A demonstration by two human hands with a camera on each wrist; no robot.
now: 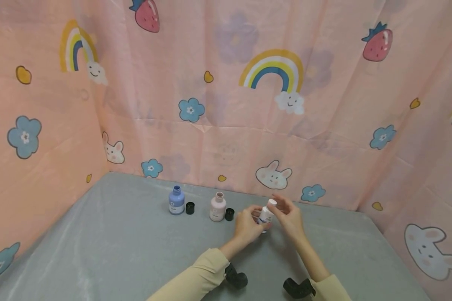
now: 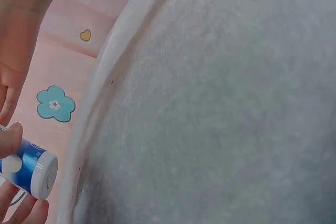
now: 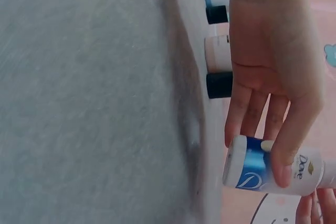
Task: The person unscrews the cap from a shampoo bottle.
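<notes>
A small white-and-blue bottle marked Dove (image 3: 302,182) is held tilted above the table by my left hand (image 1: 248,225), its thumb and fingers wrapped round the body. At the bottle's top, my right hand (image 1: 291,219) pinches the white cap (image 1: 272,202). Whether the cap is seated or loose on the neck, I cannot tell. In the left wrist view the base of the bottle (image 2: 44,176) faces outward past the left fingers (image 2: 9,141).
Left of the hands stand an uncapped pink bottle (image 1: 217,208) with a black cap (image 1: 229,214) beside it, and an uncapped blue bottle (image 1: 176,201) with another black cap (image 1: 190,208). Grey cloth covers the table (image 1: 109,242); a patterned pink curtain (image 1: 165,142) hangs behind.
</notes>
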